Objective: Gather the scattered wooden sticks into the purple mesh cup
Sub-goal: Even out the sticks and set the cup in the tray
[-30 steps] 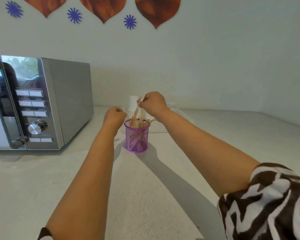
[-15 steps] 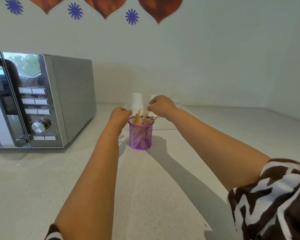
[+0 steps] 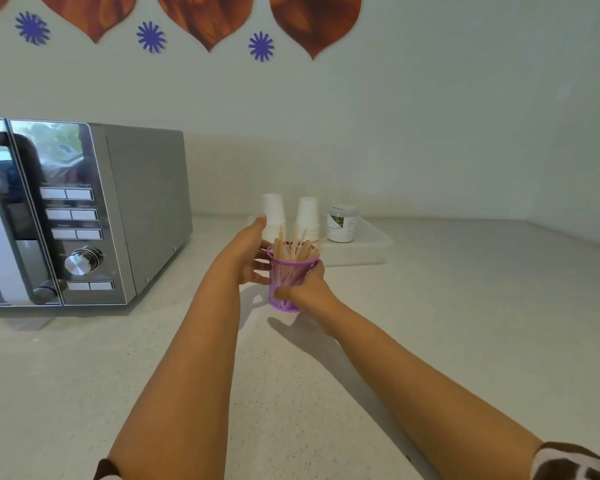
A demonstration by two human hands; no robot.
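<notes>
Right hand [image 3: 305, 289] gripping purple mesh cup [image 3: 289, 277] from near side; left hand [image 3: 246, 258] lying released, fingers touching cup's left wall; wooden sticks [image 3: 293, 249] standing inside.

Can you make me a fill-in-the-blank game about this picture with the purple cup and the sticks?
1. The wooden sticks stand inside the ___ mesh cup.
2. The right hand ___ the cup.
3. The big silver box left of the cup is a ___.
4. Behind the cup stand two stacks of ___ paper cups.

Missing words: purple, grips, microwave, white
</notes>
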